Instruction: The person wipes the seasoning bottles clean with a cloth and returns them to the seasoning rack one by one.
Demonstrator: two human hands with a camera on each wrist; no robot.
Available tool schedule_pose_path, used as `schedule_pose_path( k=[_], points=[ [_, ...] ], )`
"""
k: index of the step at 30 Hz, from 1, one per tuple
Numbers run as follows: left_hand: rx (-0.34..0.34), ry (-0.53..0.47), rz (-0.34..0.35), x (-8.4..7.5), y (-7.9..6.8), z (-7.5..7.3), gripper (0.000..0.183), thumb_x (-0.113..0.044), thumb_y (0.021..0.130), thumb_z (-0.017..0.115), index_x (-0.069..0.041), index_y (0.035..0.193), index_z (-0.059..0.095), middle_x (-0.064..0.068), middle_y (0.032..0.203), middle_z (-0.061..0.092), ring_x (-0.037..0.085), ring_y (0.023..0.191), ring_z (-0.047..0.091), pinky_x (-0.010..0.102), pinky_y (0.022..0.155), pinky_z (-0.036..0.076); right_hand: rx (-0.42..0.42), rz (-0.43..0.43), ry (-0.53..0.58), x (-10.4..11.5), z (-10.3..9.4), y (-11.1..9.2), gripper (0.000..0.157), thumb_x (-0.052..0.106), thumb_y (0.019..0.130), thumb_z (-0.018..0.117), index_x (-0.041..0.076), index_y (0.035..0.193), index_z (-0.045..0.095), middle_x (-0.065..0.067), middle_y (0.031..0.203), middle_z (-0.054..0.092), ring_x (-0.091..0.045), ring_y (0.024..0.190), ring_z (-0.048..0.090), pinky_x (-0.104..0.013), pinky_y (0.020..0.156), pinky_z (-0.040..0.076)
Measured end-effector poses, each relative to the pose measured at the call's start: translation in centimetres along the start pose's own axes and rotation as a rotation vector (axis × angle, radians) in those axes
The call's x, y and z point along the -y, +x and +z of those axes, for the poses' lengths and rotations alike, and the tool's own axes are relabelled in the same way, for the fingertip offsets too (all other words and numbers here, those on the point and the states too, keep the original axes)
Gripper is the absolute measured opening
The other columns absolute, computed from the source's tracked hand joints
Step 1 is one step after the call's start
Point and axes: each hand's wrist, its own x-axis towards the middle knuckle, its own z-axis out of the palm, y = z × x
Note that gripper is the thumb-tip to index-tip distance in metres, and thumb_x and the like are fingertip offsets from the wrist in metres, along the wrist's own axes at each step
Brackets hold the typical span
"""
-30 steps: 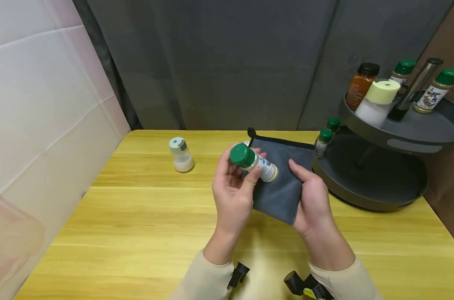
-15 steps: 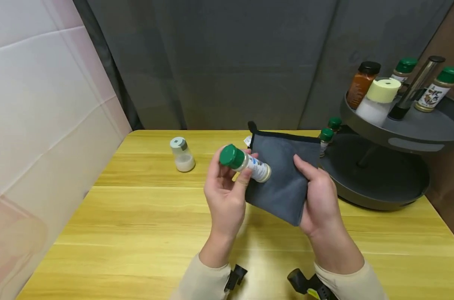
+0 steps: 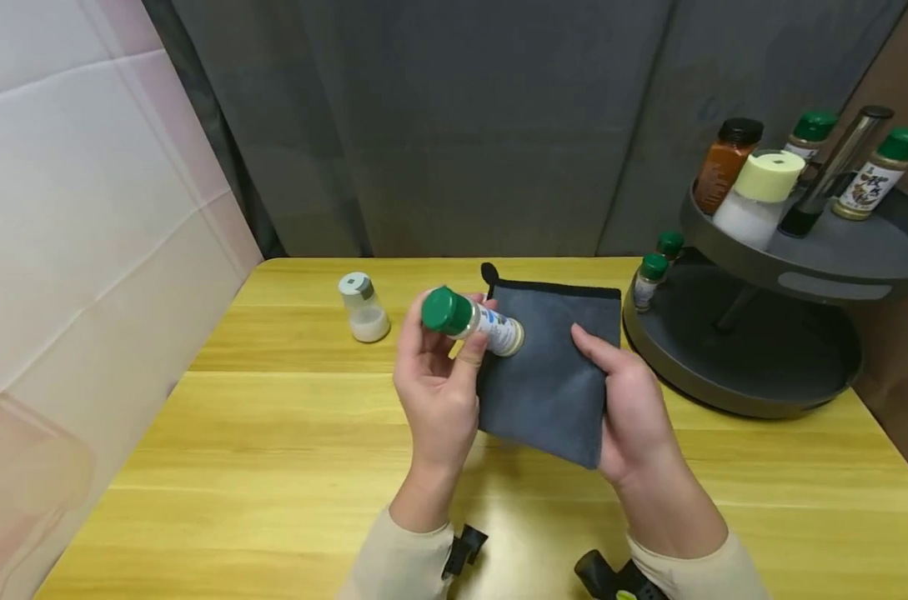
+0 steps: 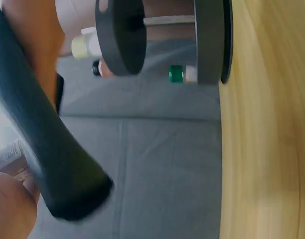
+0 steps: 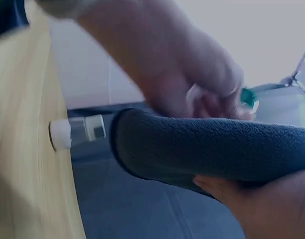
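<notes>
In the head view my left hand (image 3: 437,404) grips a spice bottle (image 3: 497,330) with a green cap and white label, tilted so the cap points up and left. Its base lies in front of a folded dark grey cloth (image 3: 544,392) with black edging. My right hand (image 3: 637,417) holds that cloth by its right side, thumb on the front and fingers hidden behind. Whether the left fingers also touch the cloth is hidden. The right wrist view shows the cloth (image 5: 207,144) edge-on, with the left hand (image 5: 167,64) and the green cap beyond it.
A shaker (image 3: 365,308) of white contents stands at the table's back left. At right, a two-tier dark turntable rack (image 3: 746,408) carries several seasoning bottles, including a yellow-capped jar (image 3: 761,196) and an orange-brown jar (image 3: 724,167) on top. A grey curtain (image 3: 454,133) hangs behind the wooden table.
My left hand has moved left with the bottle. The cloth has shifted slightly left and down, and my right hand has stayed on it. The shaker has stayed put.
</notes>
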Motion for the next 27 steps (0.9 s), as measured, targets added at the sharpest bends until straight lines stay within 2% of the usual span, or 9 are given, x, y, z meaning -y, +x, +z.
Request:
schedule_pose_path(
  k=[3,6,10,13,16,19,23,27],
  points=[
    [0.057,-0.017,-0.001,-0.2,-0.6,0.6,0.05,0.004,0.097,0.071,0.012,0.141,0.049,0.032,0.126,0.068,0.033,0.116,0.076,0.045,0.111,0.055,-0.012,-0.015,0.011,-0.1,0.1,0.7,0.055,0.043,0.115,0.039,0.019,0.163,0.028,0.006,0.157,0.044,-0.007,0.139,0.055,-0.028,0.113,0.052],
    [0.081,-0.022,-0.012,-0.2,-1.0,0.9,0.05,0.004,0.098,0.07,0.01,0.143,0.048,0.031,0.128,0.069,0.033,0.118,0.076,0.044,0.112,0.055,-0.024,0.02,0.018,-0.5,0.2,1.0,0.055,0.043,0.116,0.035,0.018,0.164,0.028,0.003,0.162,0.043,-0.01,0.145,0.052,-0.031,0.114,0.052],
    [0.043,0.01,-0.019,0.1,-0.7,0.5,0.049,0.006,0.097,0.07,0.007,0.142,0.051,0.031,0.128,0.069,0.031,0.117,0.076,0.041,0.11,0.056,-0.049,0.052,-0.003,-0.8,0.3,0.5,0.051,0.04,0.116,0.036,0.016,0.161,0.032,0.003,0.157,0.049,-0.01,0.138,0.06,-0.033,0.112,0.054],
    [0.021,0.021,-0.022,0.2,-0.4,0.2,0.048,0.007,0.097,0.07,0.007,0.141,0.052,0.03,0.127,0.069,0.031,0.117,0.076,0.042,0.109,0.057,-0.064,0.02,-0.013,-0.5,0.2,0.4,0.051,0.04,0.116,0.041,0.017,0.16,0.031,0.004,0.152,0.049,-0.008,0.133,0.061,-0.03,0.111,0.054],
    [0.036,-0.001,-0.031,0.1,-0.5,0.2,0.047,0.007,0.097,0.069,0.007,0.141,0.051,0.03,0.126,0.069,0.031,0.117,0.076,0.044,0.11,0.056,-0.079,-0.039,-0.007,-0.3,0.0,0.9,0.052,0.041,0.115,0.042,0.018,0.16,0.03,0.006,0.153,0.046,-0.008,0.136,0.056,-0.026,0.111,0.053],
    [0.07,-0.031,-0.034,0.0,-0.6,0.5,0.047,0.006,0.099,0.068,0.009,0.142,0.049,0.03,0.127,0.068,0.033,0.118,0.075,0.045,0.113,0.054,-0.088,-0.064,-0.016,-0.6,0.0,1.6,0.052,0.041,0.115,0.042,0.015,0.159,0.031,0.003,0.154,0.047,-0.009,0.138,0.055,-0.028,0.111,0.054],
    [0.073,-0.017,-0.029,0.1,-0.6,0.5,0.047,0.005,0.099,0.067,0.009,0.143,0.049,0.03,0.128,0.068,0.032,0.119,0.075,0.044,0.115,0.053,-0.053,-0.004,-0.06,-1.3,0.0,1.7,0.052,0.04,0.116,0.04,0.01,0.158,0.036,-0.001,0.151,0.055,-0.011,0.134,0.063,-0.035,0.108,0.057],
    [0.029,-0.001,-0.025,0.3,-0.2,0.1,0.047,0.007,0.098,0.069,0.007,0.141,0.051,0.031,0.128,0.068,0.03,0.118,0.076,0.042,0.111,0.056,-0.056,0.0,-0.13,-1.2,0.0,1.2,0.047,0.039,0.115,0.044,0.008,0.151,0.044,0.002,0.134,0.067,-0.012,0.119,0.072,-0.035,0.101,0.061]
  ],
)
